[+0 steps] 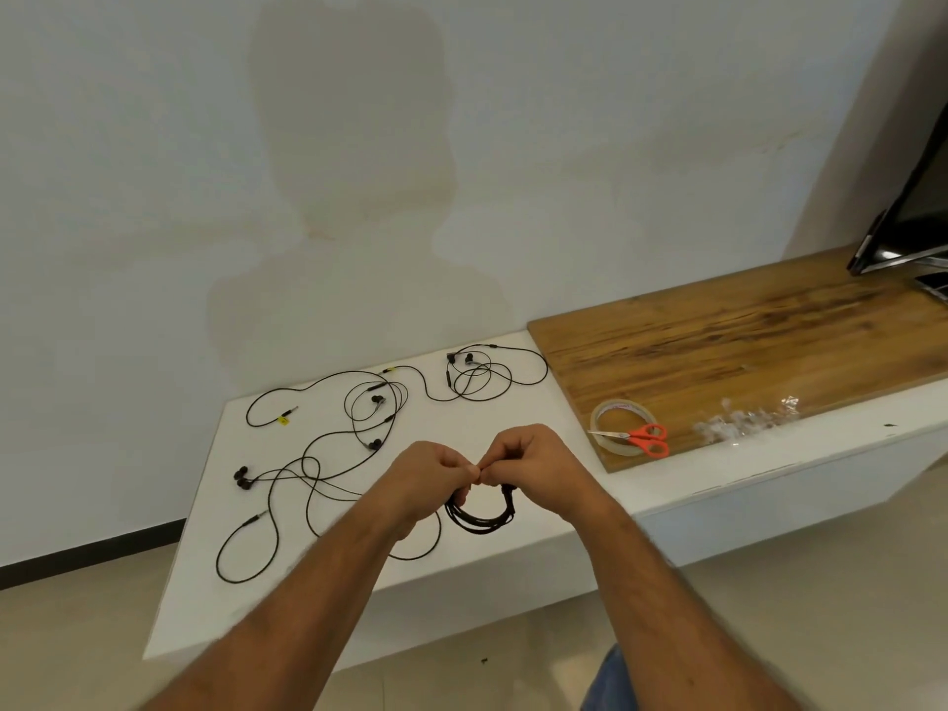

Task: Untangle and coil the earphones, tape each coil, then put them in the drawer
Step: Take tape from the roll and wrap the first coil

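Both forearms reach forward over the white cabinet top [513,561], wrists bent so the knuckles face up. The left hand [428,479] and right hand [533,467] meet thumb to thumb, fingers curled, each pinching the top of a coiled black earphone [479,515] that hangs as a small loop beneath them; whether tape sits between the fingertips is too small to tell. Beyond, loose earphones [318,454] sprawl tangled on the white surface. Farther right, on the wooden board [744,346], red-handled scissors [641,437] lie across a tape roll [623,410].
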`<act>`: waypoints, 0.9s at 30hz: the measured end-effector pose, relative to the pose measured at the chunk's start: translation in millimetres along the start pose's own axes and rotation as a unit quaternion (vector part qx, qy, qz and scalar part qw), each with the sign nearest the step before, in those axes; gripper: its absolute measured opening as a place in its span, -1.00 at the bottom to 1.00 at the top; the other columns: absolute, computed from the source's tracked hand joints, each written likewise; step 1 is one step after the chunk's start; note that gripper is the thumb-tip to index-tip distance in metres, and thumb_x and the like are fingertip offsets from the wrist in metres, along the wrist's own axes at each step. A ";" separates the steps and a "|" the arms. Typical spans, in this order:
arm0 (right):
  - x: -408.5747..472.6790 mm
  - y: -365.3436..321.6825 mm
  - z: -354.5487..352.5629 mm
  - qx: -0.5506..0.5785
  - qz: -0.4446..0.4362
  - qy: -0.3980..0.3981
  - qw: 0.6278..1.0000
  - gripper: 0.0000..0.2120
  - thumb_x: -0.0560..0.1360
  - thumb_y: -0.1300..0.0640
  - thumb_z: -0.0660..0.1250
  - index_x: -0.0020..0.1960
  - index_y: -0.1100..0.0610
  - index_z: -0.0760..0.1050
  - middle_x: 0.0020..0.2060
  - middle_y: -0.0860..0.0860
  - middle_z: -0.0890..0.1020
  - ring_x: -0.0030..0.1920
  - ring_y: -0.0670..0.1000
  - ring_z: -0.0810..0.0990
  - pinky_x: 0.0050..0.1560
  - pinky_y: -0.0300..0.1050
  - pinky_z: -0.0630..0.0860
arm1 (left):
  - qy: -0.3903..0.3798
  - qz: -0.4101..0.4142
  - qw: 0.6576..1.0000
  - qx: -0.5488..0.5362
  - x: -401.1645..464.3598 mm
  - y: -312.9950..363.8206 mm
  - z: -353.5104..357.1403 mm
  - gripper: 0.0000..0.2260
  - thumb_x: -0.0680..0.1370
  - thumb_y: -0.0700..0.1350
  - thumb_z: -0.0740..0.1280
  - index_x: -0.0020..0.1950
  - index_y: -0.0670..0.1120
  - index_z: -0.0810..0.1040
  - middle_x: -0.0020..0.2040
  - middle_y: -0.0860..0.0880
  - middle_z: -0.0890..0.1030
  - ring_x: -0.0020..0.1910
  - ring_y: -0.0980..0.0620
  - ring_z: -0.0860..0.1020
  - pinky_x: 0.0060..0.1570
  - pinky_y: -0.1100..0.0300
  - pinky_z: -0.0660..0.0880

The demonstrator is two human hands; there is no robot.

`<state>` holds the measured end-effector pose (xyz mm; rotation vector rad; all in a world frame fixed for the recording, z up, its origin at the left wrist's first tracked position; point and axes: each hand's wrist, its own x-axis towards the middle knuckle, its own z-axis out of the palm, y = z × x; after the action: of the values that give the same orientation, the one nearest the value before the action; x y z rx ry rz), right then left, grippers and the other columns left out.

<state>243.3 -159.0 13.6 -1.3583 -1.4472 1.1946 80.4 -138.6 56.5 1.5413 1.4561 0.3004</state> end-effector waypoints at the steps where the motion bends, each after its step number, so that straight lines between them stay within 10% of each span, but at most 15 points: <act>1: 0.8 0.8 -0.6 0.008 0.003 0.001 1.000 -0.90 0.36 0.35 0.43 -0.25 0.19 0.66 -0.33 0.08 0.66 -0.26 -0.07 0.59 -0.18 -0.19 0.51 | 0.002 0.011 1.000 0.006 0.7 -1.4 0.4 -0.86 0.54 -0.15 0.33 -0.18 -0.10 0.64 -0.36 -0.02 0.57 -0.31 0.05 0.47 -0.24 0.23 0.39; 11: 4.2 7.5 2.7 -0.007 -0.010 -0.011 1.000 -0.96 0.41 0.31 0.45 -0.16 0.22 0.66 -0.27 0.09 0.69 -0.21 -0.03 0.64 -0.07 -0.13 0.58 | 0.008 0.065 0.998 0.016 6.1 -24.9 1.1 -0.84 0.57 -0.10 0.31 -0.13 -0.11 0.64 -0.33 0.00 0.60 -0.28 0.10 0.52 -0.23 0.28 0.42; 16: 5.8 17.0 3.8 -0.008 0.018 -0.065 0.998 -0.61 0.37 0.31 0.50 0.16 0.08 0.57 -0.04 0.04 0.70 0.00 -0.03 0.68 0.13 -0.14 0.58 | 0.000 0.015 0.999 -0.031 15.9 -31.6 4.4 -0.83 0.57 -0.10 0.29 -0.11 -0.12 0.63 -0.32 0.00 0.57 -0.28 0.08 0.53 -0.26 0.27 0.37; 27: 20.0 21.3 6.4 -0.192 0.018 0.008 0.981 -0.97 0.42 0.12 0.49 -0.14 0.06 0.69 -0.25 -0.10 0.69 -0.13 -0.13 0.63 -0.07 -0.20 0.57 | -0.059 -0.013 0.994 -0.087 34.0 -45.8 12.2 -0.83 0.60 -0.01 0.28 0.04 -0.05 0.62 -0.04 0.03 0.62 -0.09 0.11 0.59 -0.06 0.17 0.42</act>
<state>240.1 -140.3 -9.6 -1.6522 -1.7095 0.9511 68.9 -122.5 1.6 1.3766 1.3211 0.3081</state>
